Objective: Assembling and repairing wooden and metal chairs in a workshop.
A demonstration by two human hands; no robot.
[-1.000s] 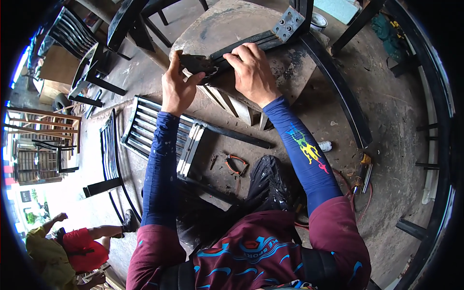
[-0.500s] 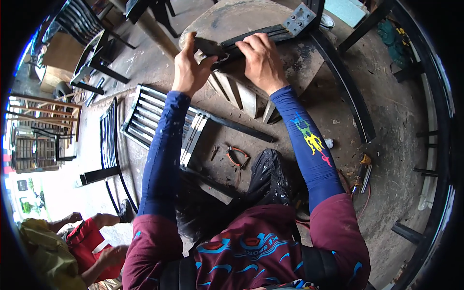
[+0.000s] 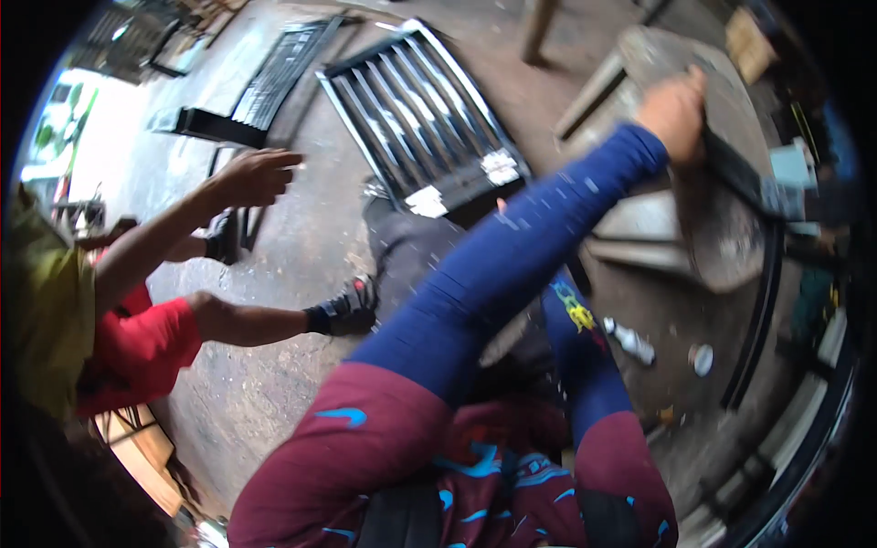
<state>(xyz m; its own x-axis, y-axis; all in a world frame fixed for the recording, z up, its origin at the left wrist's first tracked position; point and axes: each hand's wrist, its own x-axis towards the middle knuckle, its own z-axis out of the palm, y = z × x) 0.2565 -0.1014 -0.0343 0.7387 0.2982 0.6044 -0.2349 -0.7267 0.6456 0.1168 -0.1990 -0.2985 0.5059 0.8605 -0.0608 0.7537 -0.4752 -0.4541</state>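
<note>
Our left arm stretches up rightward, its blurred left hand at one end of a black wooden bar on the worn tabletop. Our right hand is mostly hidden behind that blue sleeve; we cannot tell how either hand's fingers stand. Blue marks pattern our maroon shirt, its lettering too blurred to read.

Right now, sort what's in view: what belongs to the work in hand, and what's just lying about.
Likely in hand:
- straight black wooden bar, by the left hand; contact too blurred to tell
- worn grey-brown wooden work surface under it

Seemingly lying about:
- black slatted wooden frame
- white plastic bottle
- small round white container
</note>
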